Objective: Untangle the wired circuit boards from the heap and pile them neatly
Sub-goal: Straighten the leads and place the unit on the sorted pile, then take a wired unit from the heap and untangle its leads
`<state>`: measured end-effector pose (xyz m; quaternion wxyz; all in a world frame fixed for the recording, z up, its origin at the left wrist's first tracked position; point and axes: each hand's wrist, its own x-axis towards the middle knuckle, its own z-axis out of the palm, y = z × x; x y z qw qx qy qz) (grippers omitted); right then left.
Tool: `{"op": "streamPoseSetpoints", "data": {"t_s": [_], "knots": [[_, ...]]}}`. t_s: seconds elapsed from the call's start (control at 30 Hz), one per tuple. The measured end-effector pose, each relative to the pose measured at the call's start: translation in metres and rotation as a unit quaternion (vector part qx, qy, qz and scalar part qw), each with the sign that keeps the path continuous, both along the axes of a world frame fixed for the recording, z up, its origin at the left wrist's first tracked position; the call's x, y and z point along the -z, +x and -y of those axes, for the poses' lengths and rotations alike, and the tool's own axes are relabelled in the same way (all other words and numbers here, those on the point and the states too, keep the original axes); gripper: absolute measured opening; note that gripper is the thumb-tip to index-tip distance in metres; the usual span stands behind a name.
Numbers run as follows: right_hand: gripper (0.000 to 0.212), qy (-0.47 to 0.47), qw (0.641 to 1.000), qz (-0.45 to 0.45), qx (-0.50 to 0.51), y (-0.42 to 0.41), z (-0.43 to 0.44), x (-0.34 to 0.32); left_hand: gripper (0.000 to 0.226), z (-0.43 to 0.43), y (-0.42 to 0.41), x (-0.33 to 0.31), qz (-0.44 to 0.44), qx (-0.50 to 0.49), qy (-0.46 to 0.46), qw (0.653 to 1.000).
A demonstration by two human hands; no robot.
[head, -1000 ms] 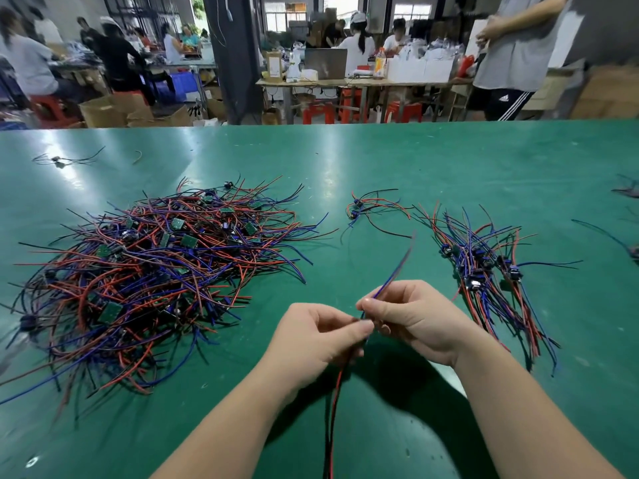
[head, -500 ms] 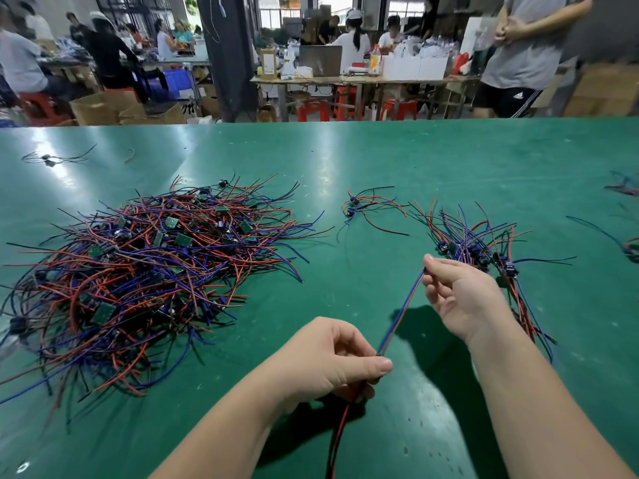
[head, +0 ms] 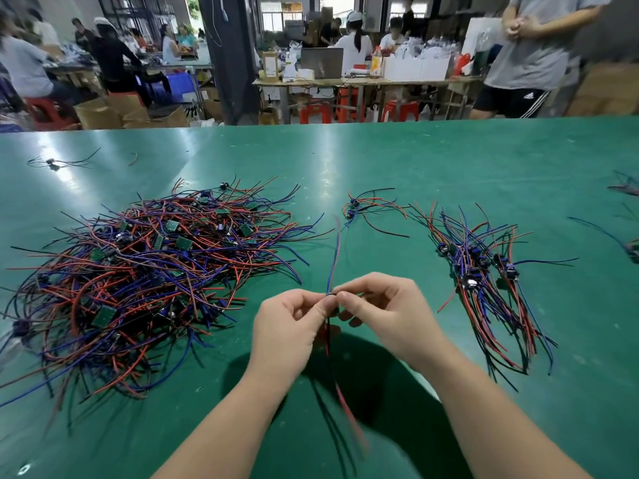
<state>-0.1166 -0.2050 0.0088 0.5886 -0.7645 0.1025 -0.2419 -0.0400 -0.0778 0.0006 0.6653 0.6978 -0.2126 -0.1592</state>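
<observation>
A big tangled heap [head: 145, 281] of small green circuit boards with red, blue and black wires covers the left of the green table [head: 415, 160]. A tidier pile of wired boards [head: 484, 281] lies at the right. Between them, above the table, my left hand [head: 287, 326] and my right hand [head: 383, 312] both pinch one wired board [head: 330, 294]. Its blue and red wires stick up and away from me. Its red and black wires hang down toward me. The board itself is mostly hidden by my fingertips.
A small loose bundle of wired boards [head: 366, 205] lies beyond my hands. Stray wires sit at the far left [head: 55, 163] and the right edge [head: 626, 188]. A person in a grey shirt [head: 532, 53] stands past the table's far right; others work at benches behind.
My right hand, which had slid out along the blue wires toward the right pile, has come back to meet my left hand at the board. The wires now point straight up.
</observation>
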Motion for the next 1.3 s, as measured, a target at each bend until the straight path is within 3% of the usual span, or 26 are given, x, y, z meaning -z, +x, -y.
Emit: {"op": "streamPoseSetpoints", "data": {"t_s": [0.13, 0.3, 0.4, 0.53, 0.6, 0.67, 0.73, 0.8, 0.9, 1.03, 1.2, 1.3], "knots": [[0.012, -0.030, 0.998, -0.007, 0.050, -0.004, 0.008, -0.003, 0.011, 0.002, -0.004, 0.000, -0.005, 0.019, -0.031, 0.999], [0.005, -0.036, 0.998, -0.027, 0.035, -0.005, 0.005, -0.001, 0.007, 0.002, -0.007, -0.001, 0.030, 0.001, -0.038, 0.999], [0.007, 0.034, 0.998, -0.028, 0.035, -0.004, 0.005, -0.002, 0.015, 0.002, -0.004, 0.000, 0.058, 0.016, -0.034, 0.998], [0.023, 0.076, 0.993, 0.005, 0.088, -0.003, 0.008, -0.007, 0.040, 0.001, -0.009, -0.002, 0.067, 0.109, -0.009, 0.992], [0.026, 0.035, 0.986, 0.020, 0.161, -0.008, 0.019, -0.012, 0.041, -0.002, -0.008, -0.002, 0.169, 0.095, 0.034, 0.980], [0.018, -0.078, 0.954, 0.020, 0.289, -0.019, 0.043, -0.017, 0.035, -0.007, 0.002, -0.002, 0.318, 0.023, 0.116, 0.941], [0.011, -0.157, 0.898, -0.005, 0.412, -0.036, 0.072, -0.023, 0.036, -0.014, 0.016, 0.000, 0.383, -0.044, 0.230, 0.894], [0.013, -0.182, 0.856, -0.072, 0.478, -0.052, 0.098, -0.022, 0.039, -0.021, 0.026, 0.002, 0.357, -0.103, 0.366, 0.853], [0.023, -0.173, 0.829, -0.229, 0.480, -0.061, 0.118, -0.009, 0.041, -0.028, 0.034, 0.003, 0.291, -0.122, 0.523, 0.792], [0.015, -0.175, 0.826, -0.290, 0.452, -0.056, 0.116, -0.002, 0.040, -0.029, 0.036, 0.005, 0.305, -0.112, 0.572, 0.753], [0.018, -0.197, 0.830, -0.287, 0.436, -0.054, 0.109, -0.006, 0.032, -0.030, 0.038, 0.005, 0.312, -0.126, 0.562, 0.756], [0.020, -0.217, 0.846, -0.199, 0.444, -0.052, 0.101, -0.014, 0.040, -0.033, 0.045, 0.007, 0.302, -0.117, 0.484, 0.813]]}}
